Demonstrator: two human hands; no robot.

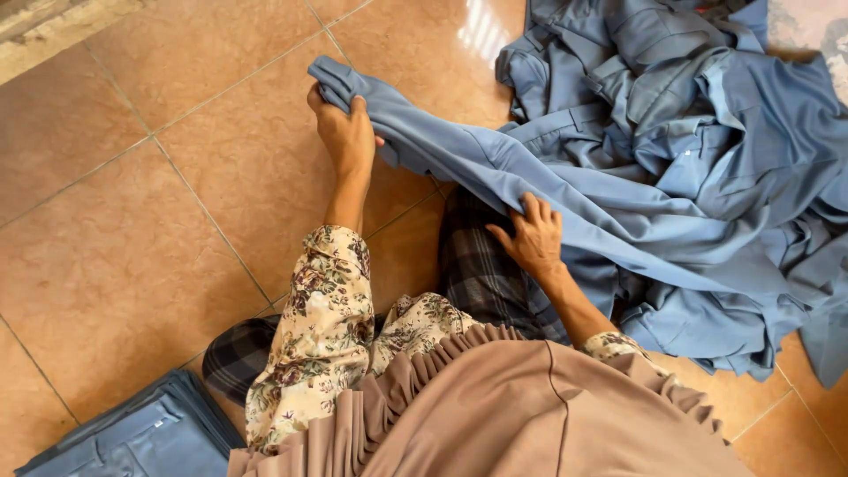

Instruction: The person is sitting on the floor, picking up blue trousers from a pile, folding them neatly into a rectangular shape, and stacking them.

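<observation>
folded blue stack [132,437]: cut by bottom edge | blue garment pile [707,159]: cut top/right | left fingers [329,99]: tips hidden in cloth
</observation>
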